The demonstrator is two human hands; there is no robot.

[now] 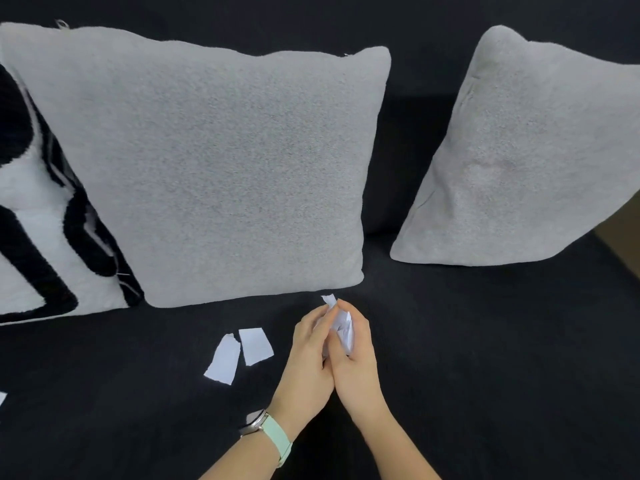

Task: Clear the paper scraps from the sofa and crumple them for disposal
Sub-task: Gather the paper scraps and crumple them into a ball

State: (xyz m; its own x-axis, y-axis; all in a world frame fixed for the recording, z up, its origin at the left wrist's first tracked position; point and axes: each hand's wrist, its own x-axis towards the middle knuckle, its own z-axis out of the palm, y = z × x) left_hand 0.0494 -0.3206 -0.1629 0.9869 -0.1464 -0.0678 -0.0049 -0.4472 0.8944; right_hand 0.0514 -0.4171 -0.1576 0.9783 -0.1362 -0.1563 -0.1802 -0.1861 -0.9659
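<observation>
My left hand [309, 355] and my right hand [356, 355] are pressed together over the black sofa seat [485, 358], both closed around a bunch of white paper scraps [341, 323] that pokes out between the fingers. Two loose white scraps lie on the seat to the left of my hands: a longer one [224, 359] and a squarer one [255, 346] side by side. A corner of another scrap [2, 398] shows at the left edge of the view.
A large grey cushion [221, 174] leans on the sofa back just behind my hands. A second grey cushion [519, 161] leans at the right. A black-and-white patterned cushion [38, 237] stands at the left. I wear a watch with a pale green strap [273, 434] on my left wrist.
</observation>
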